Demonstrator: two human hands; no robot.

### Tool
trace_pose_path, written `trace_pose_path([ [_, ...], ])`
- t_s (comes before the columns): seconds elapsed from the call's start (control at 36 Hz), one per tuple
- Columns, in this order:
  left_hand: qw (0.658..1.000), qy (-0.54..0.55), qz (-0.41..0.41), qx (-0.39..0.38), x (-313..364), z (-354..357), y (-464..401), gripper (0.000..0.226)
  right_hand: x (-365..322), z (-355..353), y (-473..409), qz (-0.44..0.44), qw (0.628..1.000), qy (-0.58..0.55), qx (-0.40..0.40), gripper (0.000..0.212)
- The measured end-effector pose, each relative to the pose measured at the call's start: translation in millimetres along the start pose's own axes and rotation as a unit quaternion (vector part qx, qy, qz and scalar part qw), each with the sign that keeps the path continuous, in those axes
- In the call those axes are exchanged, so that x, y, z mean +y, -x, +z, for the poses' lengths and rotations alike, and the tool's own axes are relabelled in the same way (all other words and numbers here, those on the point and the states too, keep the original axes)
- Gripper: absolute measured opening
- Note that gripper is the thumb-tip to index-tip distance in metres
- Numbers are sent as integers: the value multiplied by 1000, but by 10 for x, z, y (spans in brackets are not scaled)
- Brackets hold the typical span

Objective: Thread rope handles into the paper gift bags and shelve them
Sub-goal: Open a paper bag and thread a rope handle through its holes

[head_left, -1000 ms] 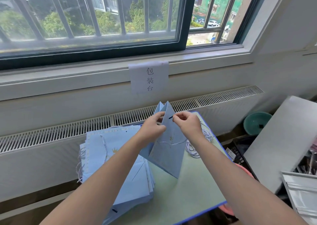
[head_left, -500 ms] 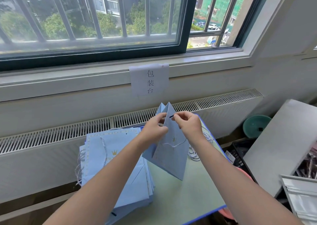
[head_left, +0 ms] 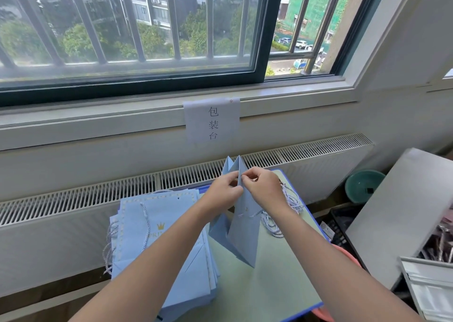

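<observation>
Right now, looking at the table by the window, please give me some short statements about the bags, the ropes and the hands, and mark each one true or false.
1. Both hands pinch the top edge of one blue bag that is held up. True: the left hand and the right hand meet there.
2. The stack of flat bags lies to the right of the held bag. False: it lies to the left.
3. The top bag of the stack already has a rope handle. True.
4. The loose ropes lie on the windowsill. False: they lie on the table, under the right forearm.
5. A paper sign hangs under the window. True.
</observation>
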State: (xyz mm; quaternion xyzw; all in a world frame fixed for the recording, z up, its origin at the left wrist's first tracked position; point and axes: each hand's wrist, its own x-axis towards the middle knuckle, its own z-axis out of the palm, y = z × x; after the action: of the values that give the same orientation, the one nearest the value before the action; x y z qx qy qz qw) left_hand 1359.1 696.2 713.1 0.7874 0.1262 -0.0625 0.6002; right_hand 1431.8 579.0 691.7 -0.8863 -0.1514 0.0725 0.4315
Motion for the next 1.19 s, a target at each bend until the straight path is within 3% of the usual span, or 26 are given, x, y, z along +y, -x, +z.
trace_pose_path([
  [0.17, 999, 42, -34, -3, -29, -52, -80, 35, -52, 26, 59, -49, 994, 54, -80, 24],
  [0.31, 997, 35, -64, -6, -14, -28, -164, 57, -51, -30, 66, -24, 992, 22, -123, 27],
  [0.5, 985, -165, -21, 51, 71, 38, -236, 36, 42, -74, 113, -24, 993, 22, -112, 21],
  [0.72, 918, -382, 50, 98, 43, 63, -356, 9, 67, -76, 141, -45, 994, 35, -89, 17],
  [0.86, 854, -518, 12, 36, 44, 20, -324, 20, 170, -182, 96, -12, 998, 13, -56, 20],
  [1.06, 797, -601, 25, -61, -60, -28, -301, 22, 306, -341, 45, 14, 998, 23, -50, 29],
  [1.14, 807, -584, 16, -84, -106, -5, -353, 16, 313, -301, 42, 16, 998, 9, -52, 31],
  [1.19, 847, -527, 16, -66, -99, 11, -378, 16, 313, -245, 36, 17, 998, -4, -57, 33],
])
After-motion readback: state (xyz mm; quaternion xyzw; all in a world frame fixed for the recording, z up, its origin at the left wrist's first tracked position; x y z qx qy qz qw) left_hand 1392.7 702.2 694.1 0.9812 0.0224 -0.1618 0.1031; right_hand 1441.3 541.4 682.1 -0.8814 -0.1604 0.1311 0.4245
